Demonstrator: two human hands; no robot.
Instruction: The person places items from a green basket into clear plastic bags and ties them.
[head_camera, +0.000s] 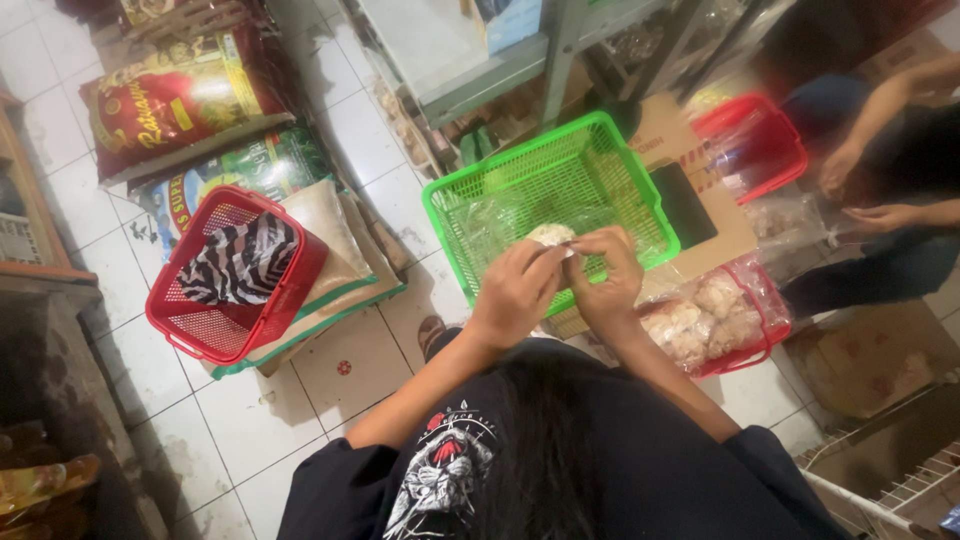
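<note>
Here your left hand (515, 292) and right hand (608, 280) meet over the near rim of the green basket (600, 150), fingers of both pinched shut on the top of a small clear bag of pale crackers (551, 236). The bag hangs just above the basket's mesh floor. A red tray (770, 325) of filled cracker bags sits just right of your right hand. A red basket (215, 330) holding striped cloth stands well apart to your left.

- Both hands, left (515, 290) and right (608, 280), meet over the basket (600, 160), pinching a small bag (552, 236).
- A second basket (190, 325) with cloth (240, 262) inside sits left, on sacks (330, 250).
- A tray (765, 330) of packets (700, 315) lies right.
</note>
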